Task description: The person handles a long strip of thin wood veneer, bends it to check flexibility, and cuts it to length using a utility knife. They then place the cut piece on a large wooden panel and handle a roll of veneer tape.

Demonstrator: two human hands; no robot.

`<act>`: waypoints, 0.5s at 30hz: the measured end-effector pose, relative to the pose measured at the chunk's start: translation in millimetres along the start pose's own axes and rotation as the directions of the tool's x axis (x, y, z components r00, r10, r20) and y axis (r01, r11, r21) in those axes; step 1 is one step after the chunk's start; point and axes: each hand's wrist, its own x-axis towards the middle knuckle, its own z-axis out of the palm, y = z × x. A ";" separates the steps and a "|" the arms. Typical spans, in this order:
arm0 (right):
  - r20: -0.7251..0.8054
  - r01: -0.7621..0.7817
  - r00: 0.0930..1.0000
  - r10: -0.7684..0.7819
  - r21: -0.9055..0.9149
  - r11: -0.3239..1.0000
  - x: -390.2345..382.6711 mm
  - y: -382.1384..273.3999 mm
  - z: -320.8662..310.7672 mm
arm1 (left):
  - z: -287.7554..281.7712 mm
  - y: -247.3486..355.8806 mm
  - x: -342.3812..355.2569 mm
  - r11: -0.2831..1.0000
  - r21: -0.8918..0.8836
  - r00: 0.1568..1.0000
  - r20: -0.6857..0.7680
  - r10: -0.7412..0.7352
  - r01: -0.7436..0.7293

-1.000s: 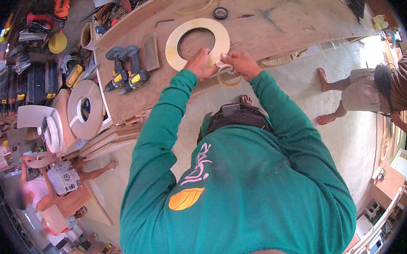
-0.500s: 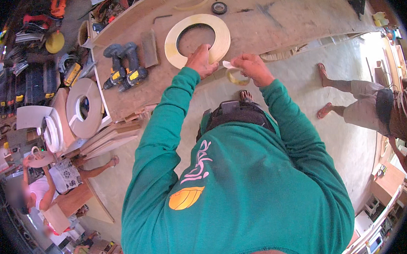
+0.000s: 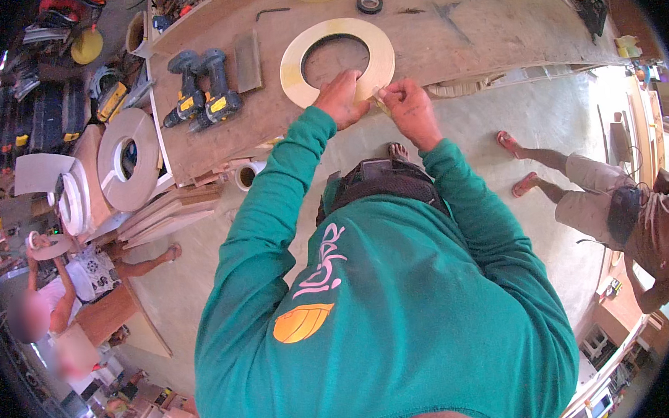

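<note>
A flat, cream-coloured ring (image 3: 292, 67) lies over the near edge of the wooden workbench (image 3: 446, 37). My left hand (image 3: 341, 103) is closed on the ring's near rim, with the thumb along its edge. Close beside it, my right hand (image 3: 413, 114) pinches a thin, pale yellowish strip (image 3: 382, 105) at the ring's near right rim. Most of the strip is hidden by the fingers, and I cannot make out whether it sticks to the ring.
Two cordless drills (image 3: 222, 105) and a grey flat piece (image 3: 248, 61) lie left on the bench. Behind the ring are a black tape roll (image 3: 369, 4) and a hex key (image 3: 273, 11). A larger ring (image 3: 147, 155) leans at left. Another person (image 3: 590, 189) stands at right.
My right hand has moved left and up against the ring's rim, bringing the strip with it. The strip's hanging loop and white end no longer show clearly. The view has shifted slightly.
</note>
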 end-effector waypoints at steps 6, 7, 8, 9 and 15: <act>0.000 -0.075 0.997 0.076 0.117 0.990 -3.5 1.8 14.7 | -5.7 1.8 -1.3 1.000 -0.017 1.000 0.005 0.015 -0.015; 0.028 -0.114 0.993 0.111 0.181 0.977 -2.9 2.5 14.2 | -5.6 2.2 -1.6 1.000 0.009 1.000 -0.016 0.026 -0.025; 0.064 -0.164 0.986 0.154 0.195 0.967 -1.8 2.7 12.8 | -6.4 1.7 -2.9 1.000 -0.008 1.000 0.002 0.010 -0.010; 0.099 -0.216 0.975 0.199 0.208 0.954 -1.2 0.8 9.6 | -8.5 3.9 -5.2 1.000 -0.026 1.000 0.022 -0.003 0.004; 0.273 -0.435 0.896 0.350 0.387 0.813 8.1 -5.5 1.5 | -10.8 -0.4 -14.3 0.996 -0.023 0.996 0.033 0.087 -0.086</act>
